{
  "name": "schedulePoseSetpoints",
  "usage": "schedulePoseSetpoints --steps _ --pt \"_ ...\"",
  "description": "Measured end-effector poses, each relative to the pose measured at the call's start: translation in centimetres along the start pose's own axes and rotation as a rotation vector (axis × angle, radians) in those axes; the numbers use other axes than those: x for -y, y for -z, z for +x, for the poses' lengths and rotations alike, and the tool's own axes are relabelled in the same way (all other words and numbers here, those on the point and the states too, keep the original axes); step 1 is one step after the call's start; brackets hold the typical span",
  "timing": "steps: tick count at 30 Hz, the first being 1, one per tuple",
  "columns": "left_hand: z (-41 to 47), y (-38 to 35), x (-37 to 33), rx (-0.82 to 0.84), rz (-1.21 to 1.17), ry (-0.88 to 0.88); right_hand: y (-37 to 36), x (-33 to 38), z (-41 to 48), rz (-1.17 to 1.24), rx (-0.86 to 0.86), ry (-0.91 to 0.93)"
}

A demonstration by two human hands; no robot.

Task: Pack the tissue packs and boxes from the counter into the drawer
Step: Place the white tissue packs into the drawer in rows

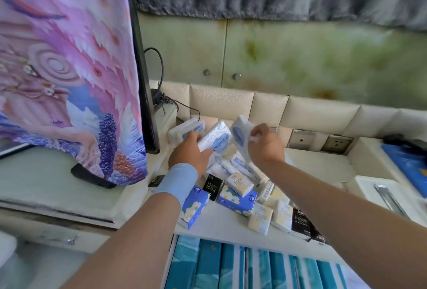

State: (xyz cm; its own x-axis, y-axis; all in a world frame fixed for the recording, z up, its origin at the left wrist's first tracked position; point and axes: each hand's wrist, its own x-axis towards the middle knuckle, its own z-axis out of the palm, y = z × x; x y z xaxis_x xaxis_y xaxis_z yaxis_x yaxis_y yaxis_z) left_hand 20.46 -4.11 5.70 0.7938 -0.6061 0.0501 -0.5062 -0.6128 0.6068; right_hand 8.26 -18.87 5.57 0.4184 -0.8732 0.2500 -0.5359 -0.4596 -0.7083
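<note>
My left hand (188,153) grips a pack (217,139), my right hand (265,146) pinches a second pack (240,132), mid-frame over the pile (240,184); I should carry both flat into the drawer (168,268), bottom centre.

Two forearms showed in the head view, the left forearm (129,238) and the right forearm (342,198), both bare as far as the frame showed them. The left hand (188,152) and the right hand (265,147) were bare too. A wide pale-blue band (176,181) sat on the left wrist, just behind the hand. It was smooth, plain and of one colour, and its edges ran slightly aslant. Whether it was cloth, tape or elastic could not be told.
</note>
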Motion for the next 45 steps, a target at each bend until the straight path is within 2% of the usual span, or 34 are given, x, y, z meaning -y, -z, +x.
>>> schedulePoseSetpoints --steps 2,6,10,16,21,26,31,34,38,45 --pt "-2.1 0.5 -0.7 0.04 -0.086 0.024 1.9 0.4 -2.9 0.135 0.071 -0.098" --pt "-6.9 0.8 -1.6 0.178 -0.201 0.075 4.4 -0.4 -8.4 0.183 0.215 -0.286" --pt "-12.0 0.4 -1.3 0.304 -0.221 0.081 6.6 -2.2 -13.6 0.221 0.265 -0.378" --pt "-17.8 -2.2 2.7 0.465 -0.126 0.215 8.5 -5.9 -20.7 0.248 0.406 -0.483" --pt "-21.5 -4.2 5.4 0.518 0.072 0.194 7.4 -7.5 -24.9 0.208 0.518 -0.536" --pt "-21.6 -4.0 6.8 0.434 0.388 0.094 7.0 -8.2 -27.1 0.152 0.575 -0.503" --pt "-21.9 -2.7 6.8 0.276 0.378 -0.089 7.4 -7.5 -27.2 0.056 0.54 -0.411" --pt "-23.1 -1.6 6.5 0.383 0.386 -0.084 7.6 -6.9 -27.5 0.002 0.558 -0.34" --pt "-25.3 -1.0 6.9 0.597 0.391 0.016 7.5 -5.7 -28.7 -0.075 0.681 -0.279" --pt "-27.4 0.3 7.4 0.745 0.389 -0.002 7.0 -5.1 -30.3 -0.293 0.853 -0.146"
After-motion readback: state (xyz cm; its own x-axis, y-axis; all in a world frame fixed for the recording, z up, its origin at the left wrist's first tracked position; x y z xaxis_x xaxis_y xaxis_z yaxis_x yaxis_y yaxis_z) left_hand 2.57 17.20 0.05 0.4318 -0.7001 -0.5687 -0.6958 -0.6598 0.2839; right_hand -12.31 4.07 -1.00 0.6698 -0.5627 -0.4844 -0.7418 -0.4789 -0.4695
